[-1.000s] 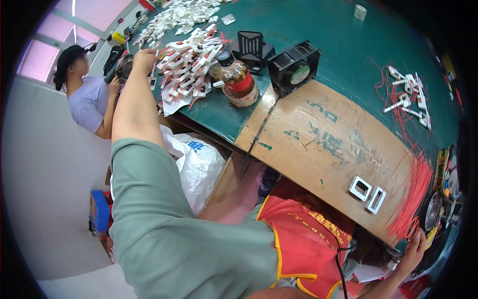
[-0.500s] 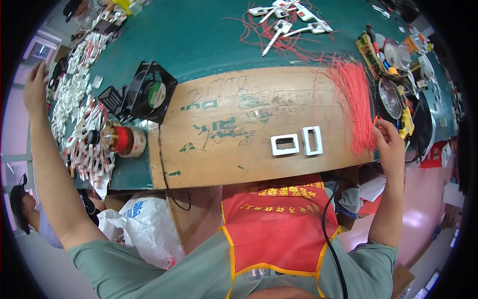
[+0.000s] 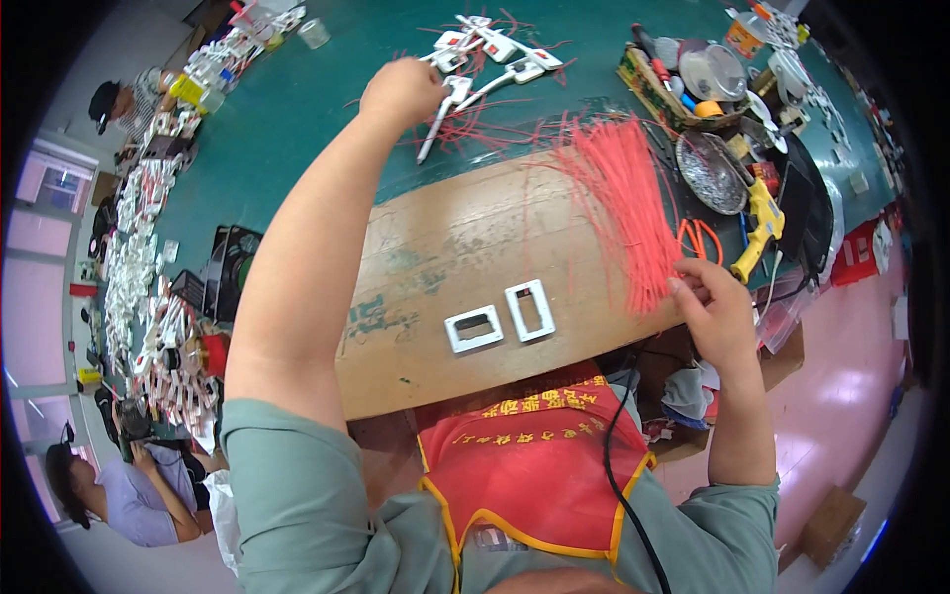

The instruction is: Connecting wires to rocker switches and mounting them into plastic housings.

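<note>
My left hand (image 3: 404, 91) reaches over the far side of the table, at the edge of a pile of white plastic pieces (image 3: 492, 45) with thin red wires. Its fingers point down beside a white piece with a long stem (image 3: 435, 124); the back of the hand hides whether they grip it. My right hand (image 3: 717, 312) rests by the near end of a thick bundle of red wires (image 3: 621, 198), fingers half bent, thumb apart from them. Just beyond its fingertips lie orange loop handles (image 3: 701, 238). Two white rectangular frames (image 3: 531, 310) lie on the brown board (image 3: 435, 376).
At right stand a box of tools (image 3: 648, 89), a foil-like bowl (image 3: 711, 173) and a yellow glue gun (image 3: 762, 230). A black fan (image 3: 233, 267) and many white parts (image 3: 134, 247) line the left. Another person (image 3: 139, 495) sits at lower left; a further one is at far left.
My left hand has swung from the far left to the pile of white pieces. The view has turned, shifting the table. My right hand has drawn slightly away from the orange handles.
</note>
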Demonstrator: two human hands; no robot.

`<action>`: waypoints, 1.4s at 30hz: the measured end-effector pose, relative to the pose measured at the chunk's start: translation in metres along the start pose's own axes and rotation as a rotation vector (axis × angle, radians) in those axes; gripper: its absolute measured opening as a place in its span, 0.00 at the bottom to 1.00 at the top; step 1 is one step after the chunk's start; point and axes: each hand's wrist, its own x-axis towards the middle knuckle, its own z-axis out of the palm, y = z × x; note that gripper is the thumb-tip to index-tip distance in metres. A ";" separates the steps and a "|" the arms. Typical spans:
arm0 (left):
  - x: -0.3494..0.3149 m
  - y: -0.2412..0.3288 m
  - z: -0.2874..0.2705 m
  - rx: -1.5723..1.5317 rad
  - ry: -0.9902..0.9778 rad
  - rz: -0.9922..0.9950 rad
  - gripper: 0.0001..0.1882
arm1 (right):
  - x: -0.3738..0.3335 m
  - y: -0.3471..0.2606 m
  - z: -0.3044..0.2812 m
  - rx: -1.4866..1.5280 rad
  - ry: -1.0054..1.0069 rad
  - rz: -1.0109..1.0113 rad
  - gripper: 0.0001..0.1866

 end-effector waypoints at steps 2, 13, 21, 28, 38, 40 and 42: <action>0.017 -0.007 0.024 0.037 -0.058 -0.090 0.17 | -0.001 -0.002 -0.005 0.010 -0.062 -0.012 0.12; -0.007 -0.014 0.005 -0.836 0.247 -0.209 0.14 | -0.001 0.014 -0.009 0.129 -0.031 -0.060 0.10; -0.089 0.006 -0.025 -1.312 0.234 -0.004 0.15 | 0.035 0.022 0.007 -0.250 -0.071 -0.201 0.11; -0.152 0.011 0.005 -1.777 0.012 0.122 0.19 | 0.073 0.003 0.012 -0.528 -0.367 0.026 0.17; -0.163 0.002 0.041 -1.734 0.218 -0.114 0.25 | 0.077 -0.006 0.024 -0.526 -0.383 0.007 0.16; -0.167 0.000 0.044 -1.786 0.223 -0.067 0.24 | 0.076 -0.016 0.025 -0.586 -0.402 0.003 0.16; -0.170 0.000 0.043 -1.818 0.124 -0.129 0.21 | 0.073 -0.020 0.028 -0.685 -0.390 -0.016 0.16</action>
